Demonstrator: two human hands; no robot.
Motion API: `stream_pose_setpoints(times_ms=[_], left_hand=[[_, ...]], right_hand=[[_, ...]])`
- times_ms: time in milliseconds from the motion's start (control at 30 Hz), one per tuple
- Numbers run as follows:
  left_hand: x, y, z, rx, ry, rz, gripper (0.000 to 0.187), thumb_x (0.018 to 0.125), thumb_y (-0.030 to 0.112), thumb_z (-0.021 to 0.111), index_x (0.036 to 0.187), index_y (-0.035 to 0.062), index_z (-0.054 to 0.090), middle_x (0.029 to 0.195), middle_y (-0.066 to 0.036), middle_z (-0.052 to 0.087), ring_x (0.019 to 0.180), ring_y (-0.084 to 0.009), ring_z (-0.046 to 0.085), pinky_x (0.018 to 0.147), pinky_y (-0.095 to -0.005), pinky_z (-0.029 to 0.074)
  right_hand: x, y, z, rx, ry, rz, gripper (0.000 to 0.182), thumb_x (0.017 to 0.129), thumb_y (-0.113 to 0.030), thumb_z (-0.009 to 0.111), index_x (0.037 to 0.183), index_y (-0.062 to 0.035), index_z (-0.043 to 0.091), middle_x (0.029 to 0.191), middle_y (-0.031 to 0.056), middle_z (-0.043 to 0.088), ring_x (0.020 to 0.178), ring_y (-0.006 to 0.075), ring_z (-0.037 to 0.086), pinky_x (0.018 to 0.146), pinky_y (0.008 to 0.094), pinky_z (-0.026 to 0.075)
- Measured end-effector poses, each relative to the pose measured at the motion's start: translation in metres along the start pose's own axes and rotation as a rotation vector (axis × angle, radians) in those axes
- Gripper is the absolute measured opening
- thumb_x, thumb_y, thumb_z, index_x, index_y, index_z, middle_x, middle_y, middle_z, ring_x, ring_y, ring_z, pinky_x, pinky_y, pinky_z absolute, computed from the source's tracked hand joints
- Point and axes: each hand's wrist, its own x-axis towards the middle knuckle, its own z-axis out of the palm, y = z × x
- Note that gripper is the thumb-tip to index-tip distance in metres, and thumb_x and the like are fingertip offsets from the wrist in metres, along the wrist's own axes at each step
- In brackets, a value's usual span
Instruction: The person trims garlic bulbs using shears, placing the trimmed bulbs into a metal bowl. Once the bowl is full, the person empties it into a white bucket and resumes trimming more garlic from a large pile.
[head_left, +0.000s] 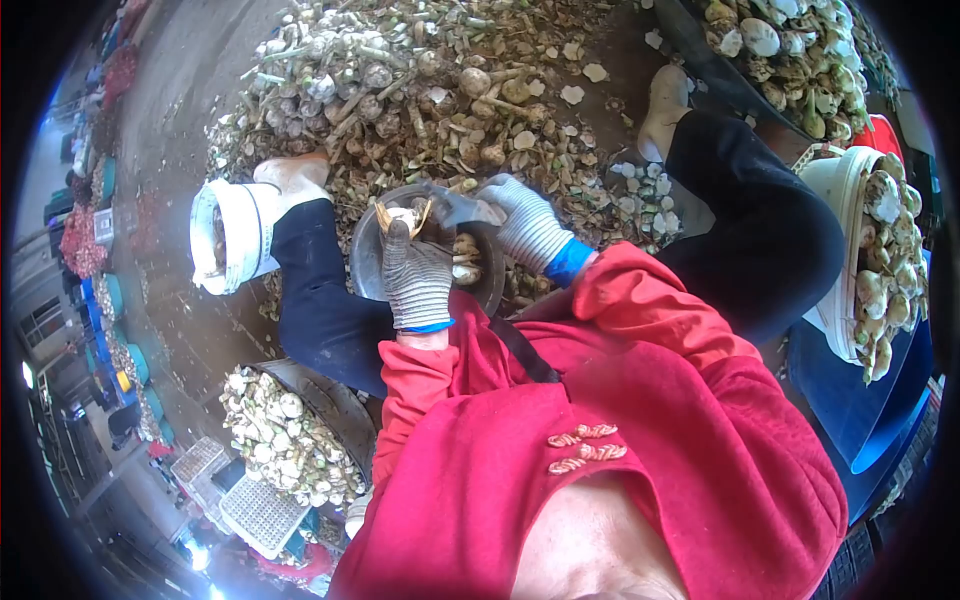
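Holding a garlic bulb [403, 214] above the bowl [366, 264], the left hand [418, 276] curls its fingers round it, presumably so loose bits land below them; the right hand [532, 224] grips a metal blade [464, 209] just beside those fingers, seemingly for easy reach.

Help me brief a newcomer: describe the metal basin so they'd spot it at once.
Start at the big loose garlic heap near the top of the picture. Just below it, between the person's dark-trousered legs and under the gloved left hand, sits the basin. It is round, grey metal, whereas the bucket to its left is white.
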Motion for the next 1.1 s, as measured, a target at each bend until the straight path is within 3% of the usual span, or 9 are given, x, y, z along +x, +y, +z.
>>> stream_pose_setpoints(times_ms=[200, 300, 367, 533, 700, 800, 933, 1033, 1100], left_hand=[[0.002, -0.013, 0.004, -0.144, -0.169, -0.032, 0.046, 0.078, 0.017, 0.068, 0.118, 0.0001, 0.051, 0.119, -0.016, 0.056, 0.105, -0.0279, 0.057, 0.090, -0.0446, 0.050], [-0.005, -0.002, 0.009, -0.127, -0.083, 0.023, 0.046, 0.078, 0.024, 0.069, 0.113, -0.0008, 0.052, 0.108, -0.015, 0.060, 0.099, -0.0271, 0.059, 0.085, -0.0419, 0.052], [-0.003, 0.013, -0.011, -0.008, 0.073, -0.034, 0.046, 0.077, 0.021, 0.071, 0.113, 0.0001, 0.052, 0.104, -0.013, 0.059, 0.098, -0.0271, 0.059, 0.083, -0.0418, 0.053], [0.046, 0.007, -0.029, 1.704, -0.022, 0.616, 0.042, 0.072, 0.012, 0.073, 0.110, 0.0042, 0.059, 0.103, -0.012, 0.062, 0.096, -0.0231, 0.058, 0.084, -0.0335, 0.046], [0.148, -0.067, -0.008, 2.240, -0.539, 0.657, 0.028, 0.075, 0.023, 0.065, 0.101, 0.0150, 0.066, 0.099, -0.019, 0.061, 0.093, -0.0313, 0.059, 0.080, -0.0410, 0.046], [0.193, -0.110, -0.019, 2.519, -0.552, 0.404, 0.036, 0.070, 0.019, 0.069, 0.105, 0.0172, 0.064, 0.105, -0.016, 0.062, 0.103, -0.0338, 0.056, 0.088, -0.0409, 0.046], [0.222, -0.118, -0.032, 2.318, -0.526, -0.031, 0.045, 0.073, 0.017, 0.067, 0.117, 0.0173, 0.059, 0.110, -0.014, 0.061, 0.098, -0.0307, 0.059, 0.087, -0.0386, 0.047], [0.213, -0.103, -0.064, 1.456, -0.517, 0.072, 0.045, 0.081, 0.022, 0.066, 0.123, 0.0103, 0.054, 0.110, -0.008, 0.061, 0.093, -0.0222, 0.061, 0.082, -0.0323, 0.049], [0.156, -0.065, -0.008, 0.885, -0.260, -0.287, 0.048, 0.087, 0.025, 0.063, 0.128, 0.0035, 0.048, 0.111, -0.004, 0.059, 0.093, -0.0146, 0.058, 0.080, -0.0282, 0.050]], right_hand=[[0.003, 0.042, 0.008, -0.104, -0.169, 0.120, 0.021, 0.078, -0.014, 0.058, 0.096, -0.0051, 0.063, 0.088, 0.0188, 0.058, 0.082, 0.0382, 0.057, 0.073, 0.0417, 0.048], [-0.015, 0.181, 0.040, -0.299, -0.323, 0.573, 0.032, 0.070, -0.012, 0.060, 0.101, -0.0073, 0.063, 0.095, 0.0172, 0.064, 0.087, 0.0331, 0.061, 0.078, 0.0384, 0.048], [-0.005, 0.143, -0.002, -0.133, -0.085, 0.823, 0.030, 0.071, -0.017, 0.062, 0.099, -0.0077, 0.064, 0.091, 0.0158, 0.066, 0.086, 0.0319, 0.062, 0.078, 0.0366, 0.048], [0.017, 0.126, -0.003, 0.337, 0.430, 0.905, 0.023, 0.070, -0.013, 0.067, 0.092, -0.0063, 0.065, 0.080, 0.0097, 0.067, 0.073, 0.0211, 0.062, 0.070, 0.0306, 0.049], [0.033, 0.111, 0.000, 0.543, 0.553, 0.863, 0.019, 0.069, -0.010, 0.069, 0.087, -0.0049, 0.065, 0.076, 0.0050, 0.065, 0.069, 0.0158, 0.060, 0.068, 0.0288, 0.048], [0.043, 0.096, -0.005, 0.573, 0.531, 0.936, 0.018, 0.070, -0.011, 0.071, 0.086, -0.0050, 0.065, 0.076, 0.0042, 0.065, 0.069, 0.0145, 0.059, 0.068, 0.0287, 0.048], [0.046, 0.092, -0.013, 0.657, 0.558, 0.862, 0.026, 0.073, -0.007, 0.070, 0.098, -0.0040, 0.063, 0.080, 0.0028, 0.064, 0.068, 0.0124, 0.057, 0.065, 0.0266, 0.048], [0.050, 0.070, -0.022, 0.730, 0.473, 0.757, 0.034, 0.077, -0.004, 0.068, 0.110, -0.0021, 0.060, 0.094, 0.0043, 0.064, 0.079, 0.0131, 0.059, 0.074, 0.0254, 0.048], [0.052, 0.052, -0.021, 0.888, 0.354, 0.674, 0.035, 0.079, -0.003, 0.067, 0.112, -0.0015, 0.059, 0.099, 0.0050, 0.063, 0.086, 0.0133, 0.059, 0.079, 0.0259, 0.048]])
